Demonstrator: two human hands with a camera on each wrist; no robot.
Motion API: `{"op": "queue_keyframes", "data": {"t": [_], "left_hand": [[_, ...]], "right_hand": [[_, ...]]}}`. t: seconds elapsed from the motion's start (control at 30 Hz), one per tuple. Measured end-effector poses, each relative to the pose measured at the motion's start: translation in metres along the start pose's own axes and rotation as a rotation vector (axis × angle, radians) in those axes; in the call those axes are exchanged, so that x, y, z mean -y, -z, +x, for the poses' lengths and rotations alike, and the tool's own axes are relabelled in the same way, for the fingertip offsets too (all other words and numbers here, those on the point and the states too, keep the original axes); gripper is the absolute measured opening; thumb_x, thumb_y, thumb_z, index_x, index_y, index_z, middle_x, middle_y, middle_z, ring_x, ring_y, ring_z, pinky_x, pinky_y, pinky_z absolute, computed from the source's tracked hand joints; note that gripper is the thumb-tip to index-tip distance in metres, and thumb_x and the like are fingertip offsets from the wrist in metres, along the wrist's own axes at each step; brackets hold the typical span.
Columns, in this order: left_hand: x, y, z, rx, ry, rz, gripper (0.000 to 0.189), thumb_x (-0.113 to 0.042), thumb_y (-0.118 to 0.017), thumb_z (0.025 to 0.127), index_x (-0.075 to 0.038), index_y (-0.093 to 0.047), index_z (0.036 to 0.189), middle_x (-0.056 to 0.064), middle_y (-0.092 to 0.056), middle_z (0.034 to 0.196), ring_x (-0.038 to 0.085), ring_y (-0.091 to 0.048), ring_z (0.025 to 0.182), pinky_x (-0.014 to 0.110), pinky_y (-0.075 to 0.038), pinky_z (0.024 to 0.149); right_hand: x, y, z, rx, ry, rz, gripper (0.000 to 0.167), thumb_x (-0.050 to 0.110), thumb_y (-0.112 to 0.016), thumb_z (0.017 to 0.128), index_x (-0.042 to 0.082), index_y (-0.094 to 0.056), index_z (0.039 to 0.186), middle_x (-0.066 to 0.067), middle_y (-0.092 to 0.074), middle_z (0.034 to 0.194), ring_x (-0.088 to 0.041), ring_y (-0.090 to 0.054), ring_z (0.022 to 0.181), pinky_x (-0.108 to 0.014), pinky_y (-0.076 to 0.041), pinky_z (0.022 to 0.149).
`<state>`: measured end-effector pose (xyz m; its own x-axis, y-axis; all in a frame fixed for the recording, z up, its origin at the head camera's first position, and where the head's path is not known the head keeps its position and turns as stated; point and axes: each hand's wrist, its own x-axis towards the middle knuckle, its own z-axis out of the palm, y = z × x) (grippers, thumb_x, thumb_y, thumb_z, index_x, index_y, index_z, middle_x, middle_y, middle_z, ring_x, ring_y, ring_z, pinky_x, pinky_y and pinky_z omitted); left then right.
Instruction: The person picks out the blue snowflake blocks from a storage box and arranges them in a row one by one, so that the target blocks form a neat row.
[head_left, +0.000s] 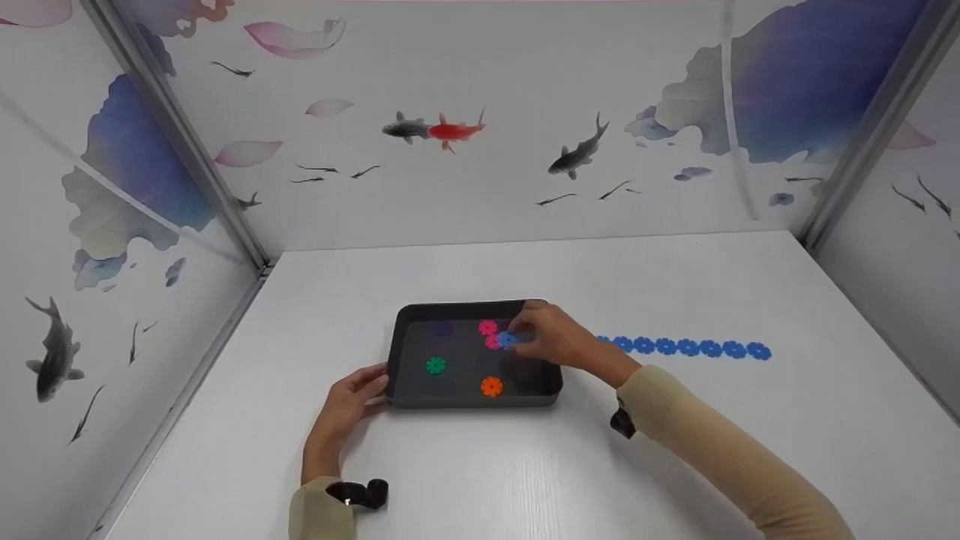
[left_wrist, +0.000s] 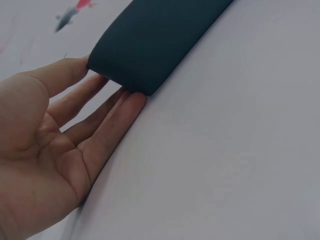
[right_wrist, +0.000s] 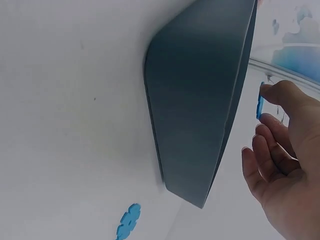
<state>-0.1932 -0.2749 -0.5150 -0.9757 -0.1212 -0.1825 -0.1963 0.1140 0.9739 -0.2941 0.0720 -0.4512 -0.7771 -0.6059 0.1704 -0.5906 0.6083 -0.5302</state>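
Observation:
My right hand [head_left: 553, 334] is over the right part of a dark, shallow rectangular tray [head_left: 472, 401]. Its thumb and index finger pinch a blue flower-shaped disc [head_left: 507, 340], which appears edge-on in the right wrist view [right_wrist: 260, 101]. Close by the held disc are two pink discs [head_left: 487, 328]. The tray also has a green disc [head_left: 436, 365], an orange disc [head_left: 491, 387] and a dim purple disc [head_left: 444, 328]. At the tray's left end, my left hand [head_left: 349, 401] touches the outer wall [left_wrist: 135, 55] with extended fingers, the thumb near the rim.
A straight row of several blue flower-shaped discs [head_left: 688, 347] runs along the white table [head_left: 480, 465] to the right of the tray; my right forearm covers its near end. White panels [head_left: 480, 195] printed with fish and petals enclose the table at the back and sides.

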Motion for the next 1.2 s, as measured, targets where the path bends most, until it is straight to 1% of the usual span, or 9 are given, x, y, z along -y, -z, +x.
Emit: {"op": "queue_keyframes", "data": {"t": [0.17, 0.37, 0.43, 0.53, 0.77, 0.9, 1.03, 1.1, 1.2], "left_hand": [[-0.001, 0.001, -0.001, 0.008, -0.001, 0.002, 0.044, -0.019, -0.063, 0.099, -0.004, -0.057, 0.140, 0.020, -0.058, 0.141, 0.028, -0.061, 0.124, 0.040, -0.057, 0.100], [-0.002, 0.000, -0.002, -0.004, -0.004, 0.004, 0.042, -0.016, -0.062, 0.100, -0.002, -0.057, 0.139, 0.020, -0.058, 0.140, 0.029, -0.061, 0.125, 0.041, -0.057, 0.100], [-0.002, 0.000, -0.002, -0.009, -0.002, 0.005, 0.042, -0.016, -0.063, 0.099, -0.002, -0.057, 0.139, 0.020, -0.059, 0.139, 0.028, -0.061, 0.123, 0.040, -0.058, 0.099], [-0.002, 0.000, -0.002, -0.010, 0.000, 0.003, 0.042, -0.016, -0.063, 0.099, -0.002, -0.057, 0.138, 0.019, -0.060, 0.138, 0.027, -0.061, 0.122, 0.040, -0.058, 0.099], [-0.002, 0.001, -0.002, 0.003, -0.006, 0.014, 0.044, -0.019, -0.063, 0.100, -0.003, -0.056, 0.140, 0.020, -0.058, 0.140, 0.030, -0.059, 0.126, 0.042, -0.056, 0.102], [-0.002, 0.002, -0.001, 0.011, -0.008, 0.026, 0.047, -0.021, -0.063, 0.100, -0.002, -0.054, 0.142, 0.021, -0.055, 0.143, 0.033, -0.057, 0.129, 0.043, -0.056, 0.103], [-0.001, 0.001, -0.002, 0.016, -0.014, 0.017, 0.047, -0.019, -0.062, 0.100, -0.001, -0.053, 0.142, 0.022, -0.055, 0.144, 0.034, -0.057, 0.130, 0.043, -0.056, 0.102], [-0.002, 0.001, -0.003, 0.015, -0.016, 0.010, 0.046, -0.018, -0.062, 0.100, -0.002, -0.054, 0.142, 0.022, -0.055, 0.144, 0.033, -0.058, 0.129, 0.043, -0.056, 0.102], [-0.002, 0.001, -0.004, 0.014, -0.020, 0.008, 0.046, -0.018, -0.062, 0.100, -0.002, -0.054, 0.142, 0.022, -0.055, 0.144, 0.034, -0.058, 0.129, 0.043, -0.056, 0.102]], "right_hand": [[-0.009, 0.011, -0.011, -0.028, -0.040, 0.029, 0.029, 0.018, -0.079, 0.086, 0.004, -0.073, 0.111, -0.008, -0.063, 0.102, -0.020, -0.064, 0.095, -0.037, -0.061, 0.089], [-0.025, 0.024, -0.027, -0.088, -0.008, 0.049, 0.025, 0.016, -0.079, 0.086, 0.004, -0.074, 0.108, -0.013, -0.063, 0.101, -0.030, -0.064, 0.096, -0.041, -0.059, 0.084], [-0.030, 0.029, -0.033, -0.107, 0.000, 0.048, 0.024, 0.016, -0.079, 0.086, 0.005, -0.074, 0.106, -0.014, -0.063, 0.101, -0.032, -0.063, 0.096, -0.040, -0.059, 0.081], [-0.037, 0.037, -0.041, -0.127, -0.003, 0.025, 0.024, 0.017, -0.080, 0.085, 0.006, -0.075, 0.106, -0.014, -0.064, 0.101, -0.031, -0.063, 0.095, -0.038, -0.058, 0.078], [-0.055, 0.051, -0.059, -0.173, -0.058, 0.018, 0.026, 0.016, -0.081, 0.084, 0.005, -0.075, 0.107, -0.013, -0.065, 0.100, -0.029, -0.063, 0.095, -0.045, -0.060, 0.083], [-0.067, 0.055, -0.073, -0.201, -0.096, 0.015, 0.026, 0.013, -0.082, 0.083, 0.004, -0.075, 0.107, -0.013, -0.065, 0.100, -0.029, -0.062, 0.095, -0.047, -0.060, 0.083], [-0.079, 0.059, -0.085, -0.218, -0.115, 0.012, 0.025, 0.012, -0.081, 0.083, 0.003, -0.075, 0.106, -0.015, -0.065, 0.100, -0.031, -0.062, 0.094, -0.049, -0.059, 0.083], [-0.083, 0.061, -0.091, -0.232, -0.106, 0.003, 0.024, 0.011, -0.081, 0.083, 0.003, -0.075, 0.105, -0.016, -0.065, 0.099, -0.032, -0.062, 0.093, -0.049, -0.059, 0.081], [-0.090, 0.067, -0.099, -0.249, -0.107, -0.009, 0.023, 0.010, -0.081, 0.083, 0.003, -0.075, 0.104, -0.014, -0.065, 0.097, -0.029, -0.062, 0.091, -0.041, -0.060, 0.079]]}}
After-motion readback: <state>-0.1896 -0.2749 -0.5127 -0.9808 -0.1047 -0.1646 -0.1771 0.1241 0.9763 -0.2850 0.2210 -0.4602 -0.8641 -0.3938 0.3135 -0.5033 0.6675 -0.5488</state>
